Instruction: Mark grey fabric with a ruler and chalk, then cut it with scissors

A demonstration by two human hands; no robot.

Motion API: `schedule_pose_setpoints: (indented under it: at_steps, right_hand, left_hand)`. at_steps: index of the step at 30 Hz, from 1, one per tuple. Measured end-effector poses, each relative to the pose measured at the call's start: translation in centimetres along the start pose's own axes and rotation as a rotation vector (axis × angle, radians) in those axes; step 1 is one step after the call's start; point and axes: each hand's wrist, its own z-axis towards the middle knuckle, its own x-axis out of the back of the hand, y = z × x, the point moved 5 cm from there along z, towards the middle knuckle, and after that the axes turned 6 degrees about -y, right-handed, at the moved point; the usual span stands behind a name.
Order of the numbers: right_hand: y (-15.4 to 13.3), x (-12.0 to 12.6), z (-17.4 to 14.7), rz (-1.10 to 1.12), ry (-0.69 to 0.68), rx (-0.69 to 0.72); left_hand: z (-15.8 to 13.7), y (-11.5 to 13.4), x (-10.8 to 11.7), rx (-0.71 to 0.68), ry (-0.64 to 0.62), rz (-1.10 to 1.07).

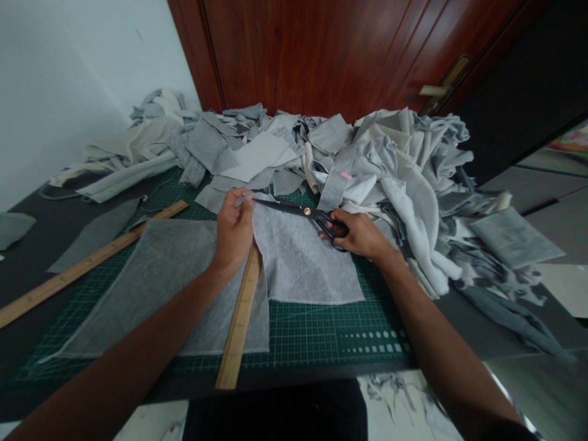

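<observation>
My right hand [356, 234] grips the handles of black scissors [307, 211], whose blades point left along the top edge of a light grey fabric piece [307, 260]. Pinched in my left hand [236, 226] is that fabric's upper left corner, close to the blade tips. Below my left hand, a wooden ruler [239, 324] lies on a darker grey fabric piece [169, 269], its upper end hidden by the hand and cloth. Both fabric pieces rest over a green cutting mat [316, 334].
A second wooden ruler [92, 260] lies slanted at the left. Heaps of grey and white fabric scraps [390, 165] spread along the back and right of the table. Behind them stands a red-brown door [303, 55] with a metal handle [443, 86]. Scraps [395, 389] lie on the floor.
</observation>
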Motion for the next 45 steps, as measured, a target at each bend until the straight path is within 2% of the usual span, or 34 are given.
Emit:
schedule_pose_setpoints:
  at_steps: [12, 22, 31, 41, 45]
  right_hand:
    - [-0.12, 0.08, 0.04, -0.010, -0.007, -0.002]
    - [0.10, -0.14, 0.09, 0.037, -0.037, -0.001]
    - [-0.18, 0.21, -0.30, 0.058, 0.017, -0.031]
    - [-0.31, 0.10, -0.37, 0.074, -0.032, 0.004]
    - [-0.29, 0.10, -0.38, 0.083, -0.027, 0.016]
  left_hand:
    - [-0.01, -0.43, 0.27, 0.022, 0.005, 0.005]
    - [-0.09, -0.45, 0.15, 0.063, -0.039, -0.021]
    - [-0.10, -0.13, 0.13, 0.056, -0.028, 0.000]
    - [-0.07, -0.15, -0.14, 0.056, -0.044, -0.083]
    - [-0.15, -0.11, -0.12, 0.051, -0.057, -0.046]
